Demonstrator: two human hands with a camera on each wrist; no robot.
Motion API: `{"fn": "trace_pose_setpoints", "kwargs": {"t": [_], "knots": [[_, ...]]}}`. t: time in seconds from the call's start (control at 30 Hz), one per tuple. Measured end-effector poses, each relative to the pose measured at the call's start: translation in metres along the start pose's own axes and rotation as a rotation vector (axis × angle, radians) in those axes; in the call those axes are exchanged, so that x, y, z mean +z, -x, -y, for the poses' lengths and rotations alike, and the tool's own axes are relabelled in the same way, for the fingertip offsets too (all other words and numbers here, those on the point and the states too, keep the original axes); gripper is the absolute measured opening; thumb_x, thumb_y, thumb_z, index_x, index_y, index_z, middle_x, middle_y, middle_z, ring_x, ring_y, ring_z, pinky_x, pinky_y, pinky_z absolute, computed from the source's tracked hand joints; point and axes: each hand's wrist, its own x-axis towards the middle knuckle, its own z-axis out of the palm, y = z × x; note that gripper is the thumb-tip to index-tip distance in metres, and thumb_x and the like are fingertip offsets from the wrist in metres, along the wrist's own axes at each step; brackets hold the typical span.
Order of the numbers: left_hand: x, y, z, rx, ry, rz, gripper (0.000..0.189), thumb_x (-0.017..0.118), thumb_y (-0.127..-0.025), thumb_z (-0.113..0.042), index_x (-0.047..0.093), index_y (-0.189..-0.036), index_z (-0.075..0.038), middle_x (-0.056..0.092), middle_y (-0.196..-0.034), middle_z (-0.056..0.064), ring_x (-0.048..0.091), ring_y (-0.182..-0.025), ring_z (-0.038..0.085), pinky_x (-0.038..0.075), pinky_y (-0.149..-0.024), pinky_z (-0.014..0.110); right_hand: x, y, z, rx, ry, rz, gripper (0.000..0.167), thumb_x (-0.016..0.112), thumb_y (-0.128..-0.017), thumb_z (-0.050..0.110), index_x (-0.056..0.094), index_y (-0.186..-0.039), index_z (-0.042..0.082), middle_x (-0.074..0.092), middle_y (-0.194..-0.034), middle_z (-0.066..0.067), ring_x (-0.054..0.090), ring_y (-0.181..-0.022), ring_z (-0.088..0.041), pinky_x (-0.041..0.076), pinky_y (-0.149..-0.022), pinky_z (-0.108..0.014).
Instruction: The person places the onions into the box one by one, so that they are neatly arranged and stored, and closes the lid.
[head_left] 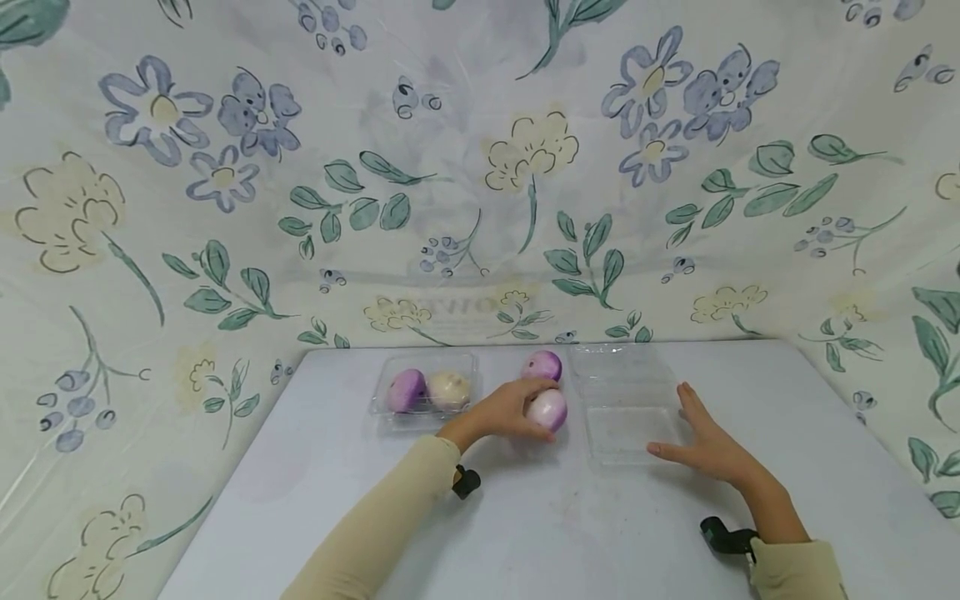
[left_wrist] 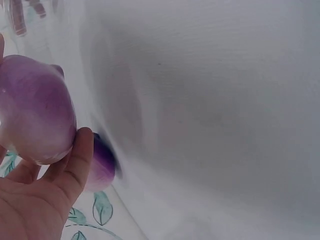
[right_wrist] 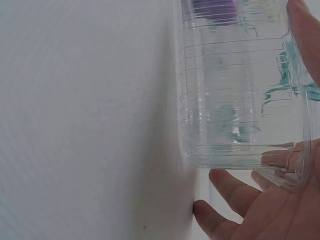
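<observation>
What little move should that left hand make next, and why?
Probably shift the held onion rightward, over the open clear container: the left hand grips it, and that container lies unlidded nearby, beside the right hand.

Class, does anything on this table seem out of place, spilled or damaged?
Nothing looks plainly damaged, but a tiny speck marks the white tabletop, and one onion in the filled container is pale beside its purple neighbour.

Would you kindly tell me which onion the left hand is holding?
The left hand grips only the pale purple onion, in front of the darker loose onion; the boxed purple onion and yellow onion lie in the left clear container.
</observation>
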Motion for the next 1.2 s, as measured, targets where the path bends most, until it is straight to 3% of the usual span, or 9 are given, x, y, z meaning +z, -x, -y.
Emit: {"fn": "trace_pose_setpoints", "kwargs": {"t": [0.4,0.63,0.93,1.2], "knots": [[-0.001,-0.006,-0.008,0.032,0.064,-0.021,0.073,0.085,-0.075,-0.035,0.055,-0.14,-0.017,0.058,-0.138,0.0,0.055,-0.118,0.018,0.05,-0.097,0.038,-0.001,-0.002,0.0,-0.012,-0.005,0.005,0.122,0.077,-0.082,0.042,-0.009,-0.155,-0.003,-0.011,-0.162,-0.029,0.013,-0.145,-0.056,0.014,-0.111,-0.074],[0.001,-0.013,-0.015,0.08,0.004,-0.048,0.072,0.085,-0.076,-0.033,0.056,-0.14,-0.014,0.058,-0.139,0.006,0.053,-0.121,0.02,0.05,-0.098,0.039,-0.001,-0.001,0.001,-0.013,-0.013,0.007,0.122,0.077,-0.083,0.043,-0.009,-0.155,-0.003,-0.011,-0.162,-0.029,0.013,-0.145,-0.056,0.014,-0.111,-0.074],[-0.001,-0.024,-0.028,0.113,-0.053,-0.013,0.071,0.083,-0.077,-0.031,0.056,-0.14,-0.013,0.06,-0.136,0.005,0.054,-0.117,0.02,0.051,-0.091,0.033,0.001,0.0,0.004,-0.013,-0.023,0.007,0.121,0.077,-0.083,0.042,-0.01,-0.155,-0.004,-0.01,-0.162,-0.03,0.016,-0.144,-0.055,0.015,-0.112,-0.073],[-0.001,-0.029,-0.044,0.094,-0.026,0.013,0.069,0.083,-0.077,-0.035,0.056,-0.139,-0.022,0.057,-0.139,0.001,0.053,-0.123,0.018,0.051,-0.095,0.033,0.001,-0.001,0.002,0.013,-0.004,0.004,0.123,0.077,-0.083,0.045,-0.01,-0.155,-0.003,-0.01,-0.162,-0.029,0.015,-0.145,-0.055,0.016,-0.111,-0.073]]}}
